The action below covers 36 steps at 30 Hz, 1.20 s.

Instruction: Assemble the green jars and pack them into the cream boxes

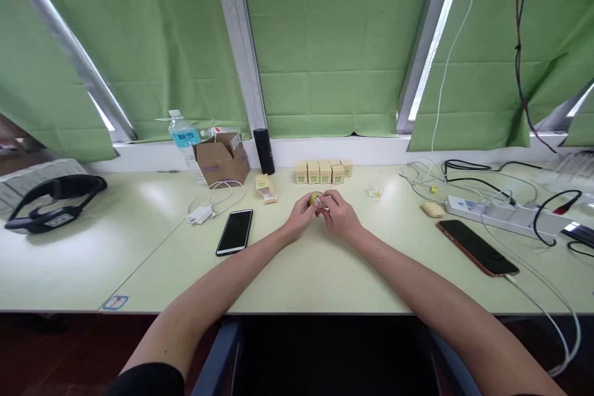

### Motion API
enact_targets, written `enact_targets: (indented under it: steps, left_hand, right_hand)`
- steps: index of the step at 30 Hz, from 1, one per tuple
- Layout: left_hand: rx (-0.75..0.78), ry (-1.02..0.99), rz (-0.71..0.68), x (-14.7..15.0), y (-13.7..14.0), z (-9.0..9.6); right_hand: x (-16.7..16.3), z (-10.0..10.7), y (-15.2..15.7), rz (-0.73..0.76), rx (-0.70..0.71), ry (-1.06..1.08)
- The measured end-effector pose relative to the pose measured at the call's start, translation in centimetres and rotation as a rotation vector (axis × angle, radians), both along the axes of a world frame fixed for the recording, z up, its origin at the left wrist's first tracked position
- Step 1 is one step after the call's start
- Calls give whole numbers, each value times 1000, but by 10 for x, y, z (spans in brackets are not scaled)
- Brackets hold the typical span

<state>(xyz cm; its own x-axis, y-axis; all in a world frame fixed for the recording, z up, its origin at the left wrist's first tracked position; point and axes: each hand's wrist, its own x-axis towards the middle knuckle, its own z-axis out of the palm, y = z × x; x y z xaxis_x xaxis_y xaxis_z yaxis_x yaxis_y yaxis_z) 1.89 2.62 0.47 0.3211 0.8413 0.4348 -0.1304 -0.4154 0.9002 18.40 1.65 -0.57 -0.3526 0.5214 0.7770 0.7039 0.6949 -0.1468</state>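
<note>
Both hands meet over the middle of the pale table. My left hand [298, 218] is closed on a small yellow-green rounded object [314, 197], whose exact kind I cannot make out. My right hand [342, 214] has its fingers pinched on the same object from the other side, partly hiding it. Just beyond the hands stands a row of several small yellowish boxes [314, 172]. To their left, an opened box [266, 189] of similar colour lies with its flap out. A small clear plastic piece [375, 191] rests to the right.
A black phone [234, 232] lies left of my forearm, near a white charger [200, 215]. Behind are a cardboard box [223, 162], a water bottle [184, 143] and a black cylinder [264, 151]. On the right are another phone [477, 247], a power strip [503, 215] and loose cables.
</note>
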Motion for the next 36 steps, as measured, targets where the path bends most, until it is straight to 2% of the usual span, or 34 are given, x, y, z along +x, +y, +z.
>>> enact_targets:
  steps: [3,6,13,20,28,36]
  left_hand:
    - [-38,-41,-84,-1,1,-1]
    - [-94,-46,-71,0,3,-3]
    - [-311,-137,-182,-1,0,0]
    - [-323,-161,-239,-2,-2,2]
    - [-317,-170,-233,-4,0,-1]
    - [-344,-307,-376,-8,6,-2]
  right_hand:
    - [1,-1,0,2,-17,7]
    - [-1,-1,-1,20,-42,13]
    - [-5,1,-1,83,-73,39]
    - [-4,1,0,72,-114,23]
    - [-4,1,1,52,-104,-7]
    - [0,4,-1,-133,-201,-63]
